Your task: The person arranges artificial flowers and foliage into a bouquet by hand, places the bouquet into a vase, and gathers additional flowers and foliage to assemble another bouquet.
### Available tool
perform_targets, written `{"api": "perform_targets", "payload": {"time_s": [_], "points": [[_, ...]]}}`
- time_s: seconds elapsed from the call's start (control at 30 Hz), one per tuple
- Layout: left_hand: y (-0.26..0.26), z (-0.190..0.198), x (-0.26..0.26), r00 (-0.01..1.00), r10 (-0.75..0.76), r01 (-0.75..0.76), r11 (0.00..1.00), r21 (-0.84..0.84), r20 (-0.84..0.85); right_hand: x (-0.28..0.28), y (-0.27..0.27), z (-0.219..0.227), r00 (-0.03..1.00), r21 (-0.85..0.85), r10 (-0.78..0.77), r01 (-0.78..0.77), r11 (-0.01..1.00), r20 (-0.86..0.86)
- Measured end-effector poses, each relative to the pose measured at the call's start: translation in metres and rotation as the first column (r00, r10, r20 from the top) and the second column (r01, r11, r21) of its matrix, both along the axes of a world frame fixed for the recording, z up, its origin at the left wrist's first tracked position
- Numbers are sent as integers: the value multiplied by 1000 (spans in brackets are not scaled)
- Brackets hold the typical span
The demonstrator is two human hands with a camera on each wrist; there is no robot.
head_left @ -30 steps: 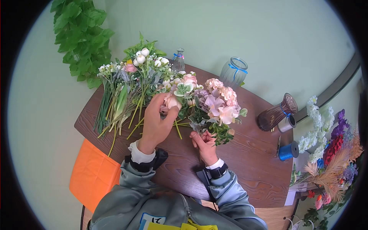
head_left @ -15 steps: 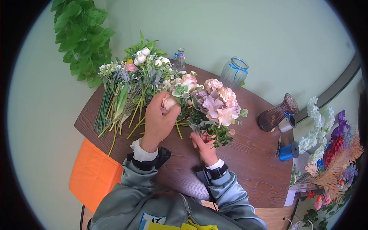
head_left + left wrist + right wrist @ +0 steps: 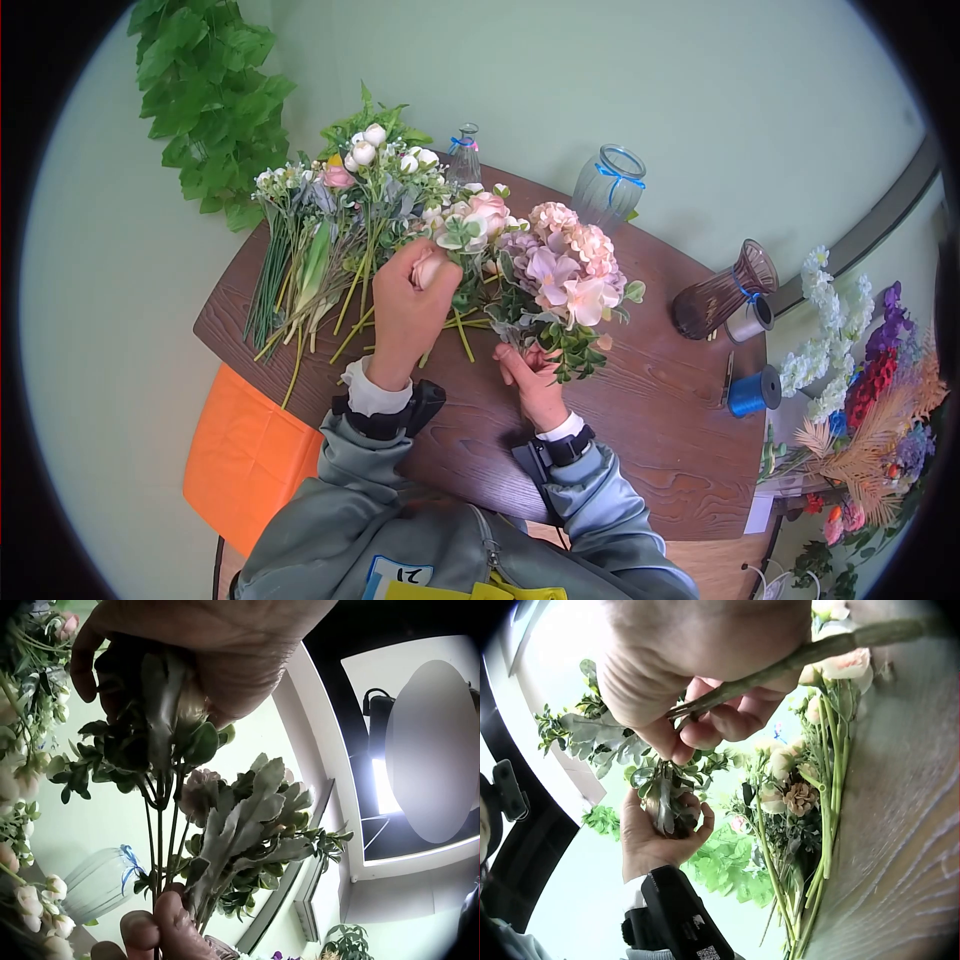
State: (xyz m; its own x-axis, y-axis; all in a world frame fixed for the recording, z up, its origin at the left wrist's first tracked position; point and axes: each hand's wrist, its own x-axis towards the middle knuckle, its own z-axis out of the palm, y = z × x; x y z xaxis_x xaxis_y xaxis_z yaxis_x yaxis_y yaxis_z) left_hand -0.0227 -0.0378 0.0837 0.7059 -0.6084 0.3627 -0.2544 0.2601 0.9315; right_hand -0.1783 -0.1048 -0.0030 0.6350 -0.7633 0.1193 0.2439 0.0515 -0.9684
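Observation:
My left hand (image 3: 408, 318) curls its fingers round a pale pink rose (image 3: 428, 270), a little left of the bouquet. Grey-green leaves (image 3: 161, 705) hang below that hand in the left wrist view, and thin stems (image 3: 159, 847) run down from them. My right hand (image 3: 537, 387) pinches the stems at the base of a bouquet of pink and lilac flowers (image 3: 560, 275) with green leaves (image 3: 570, 350). In the right wrist view a thick stem (image 3: 795, 664) passes across the right hand. The leaves under my left hand (image 3: 660, 840) also show there.
Loose stems with white and pink blooms (image 3: 365, 155) lie at the table's left. Behind stand a small glass bottle (image 3: 465, 155) and a clear glass vase (image 3: 610, 185). At the right are a purple vase (image 3: 725, 290), a white spool (image 3: 748, 320) and a blue ribbon spool (image 3: 752, 390).
My left hand keeps hold of the rose, which has shifted slightly left and down, with the nearby green sprig shifting left too. My right hand has barely moved.

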Motion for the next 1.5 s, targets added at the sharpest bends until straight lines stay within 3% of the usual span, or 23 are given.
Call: {"api": "perform_targets", "payload": {"time_s": [0.13,0.23,0.3,0.6,0.73,0.8,0.9,1.0,1.1,1.23,1.27,1.3,1.33,1.4,1.43,1.5], "points": [[1,-1,1,1000,4,-4,1000,18,-16,1,0,-2,999,-2,-28,28,1000,19],[-1,-3,1,999,1,-3,998,-63,-40,2,1,4,997,58,-19,15,998,76],[-5,-8,4,997,-42,32,986,-162,-64,2,1,5,992,70,-15,7,998,122],[-1,-1,3,971,-165,133,975,-180,-174,4,-3,5,978,95,7,-27,995,207],[-1,3,-2,969,-211,178,958,-226,-131,3,-5,4,972,120,21,-50,991,233],[-2,4,-6,984,-62,89,983,-160,169,3,-5,3,972,121,11,-41,992,235],[-2,11,-14,968,6,22,994,-112,249,4,-3,7,974,125,5,-34,992,225],[-2,0,-7,979,-19,29,999,-45,202,4,-3,9,977,129,11,-39,991,215],[-2,1,-8,995,-55,61,996,-59,87,3,-4,7,975,150,19,-54,987,222],[-5,3,-8,998,-17,24,993,-113,60,3,-6,5,966,226,22,-83,971,259],[-5,7,-6,877,261,-218,964,-151,403,3,-6,6,966,226,21,-81,971,259],[-5,10,-5,572,477,-411,871,-270,668,3,-7,6,963,248,27,-97,964,270],[-4,12,-8,572,476,-409,871,-270,668,2,-8,6,959,270,34,-113,956,280],[2,14,-21,709,421,-286,905,-316,566,2,-10,4,957,270,27,-108,957,290],[5,14,-30,708,420,-286,906,-313,568,3,-10,3,954,269,21,-105,958,299],[7,13,-49,890,37,19,993,-118,454,5,-7,9,955,286,-9,-80,955,296]]}}
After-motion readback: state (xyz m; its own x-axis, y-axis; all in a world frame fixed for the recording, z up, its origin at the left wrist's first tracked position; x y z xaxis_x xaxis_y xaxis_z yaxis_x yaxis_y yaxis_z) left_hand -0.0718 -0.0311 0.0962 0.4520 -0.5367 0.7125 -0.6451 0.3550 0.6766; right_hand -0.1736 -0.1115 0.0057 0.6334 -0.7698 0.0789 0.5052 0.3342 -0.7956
